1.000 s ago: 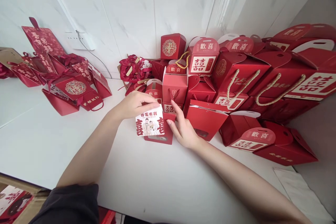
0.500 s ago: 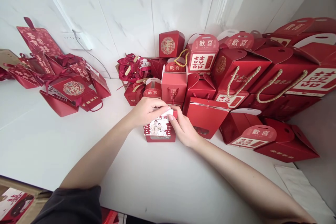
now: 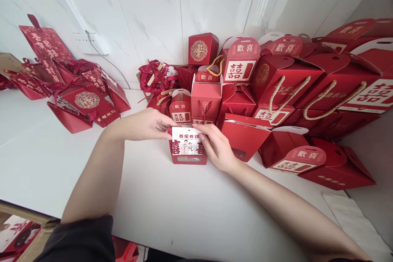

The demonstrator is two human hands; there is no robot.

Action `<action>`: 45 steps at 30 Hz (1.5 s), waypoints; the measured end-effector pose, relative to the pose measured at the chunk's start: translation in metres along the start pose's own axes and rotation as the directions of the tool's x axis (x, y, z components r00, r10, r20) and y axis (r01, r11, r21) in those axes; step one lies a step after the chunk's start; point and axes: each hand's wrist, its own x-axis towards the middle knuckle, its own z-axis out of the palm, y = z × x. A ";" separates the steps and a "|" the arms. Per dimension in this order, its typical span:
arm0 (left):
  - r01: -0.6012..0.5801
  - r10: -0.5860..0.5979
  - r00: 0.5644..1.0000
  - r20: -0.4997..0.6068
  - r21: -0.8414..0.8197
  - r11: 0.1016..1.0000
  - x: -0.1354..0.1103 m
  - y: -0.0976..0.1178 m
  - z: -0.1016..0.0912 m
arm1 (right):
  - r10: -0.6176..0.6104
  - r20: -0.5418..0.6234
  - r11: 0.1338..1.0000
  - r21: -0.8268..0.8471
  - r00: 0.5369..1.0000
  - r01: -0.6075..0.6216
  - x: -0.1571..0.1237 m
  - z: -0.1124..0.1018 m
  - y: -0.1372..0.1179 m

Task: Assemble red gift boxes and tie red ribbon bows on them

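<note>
A small red and white gift box [image 3: 188, 147] stands upright on the white tabletop [image 3: 172, 196], its front printed with a couple and red characters above a clear window. My left hand [image 3: 147, 125] grips its upper left edge, thumb near the front and fingers behind. Around the upper right corner, my right hand [image 3: 217, 145] has its fingers over the top edge and its thumb on the front. The box's back is hidden.
Stacked red gift boxes [image 3: 285, 82] with rope handles fill the back right against the tiled wall [image 3: 147, 16]. Ribboned red boxes [image 3: 86, 98] stand at the left, near a socket strip [image 3: 90, 44]. A plain red box [image 3: 245, 135] sits just right of my hand.
My left hand has moved left from the top of the box to its left edge, uncovering the printed front. My right hand stays at the right corner.
</note>
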 end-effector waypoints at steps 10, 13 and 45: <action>0.021 -0.021 1.000 -0.001 -0.007 1.000 0.004 -0.001 0.002 | -0.035 0.055 0.999 -0.009 0.998 0.036 0.001 -0.003 0.004; 0.029 -0.030 0.999 -0.016 -0.020 0.999 0.006 -0.004 0.002 | -0.026 0.073 0.999 -0.018 0.997 0.027 0.001 -0.004 0.004; 0.006 -0.016 0.940 -0.341 -0.031 0.999 0.020 0.016 0.034 | 0.082 0.129 0.974 -0.218 0.988 -0.052 0.017 -0.021 -0.015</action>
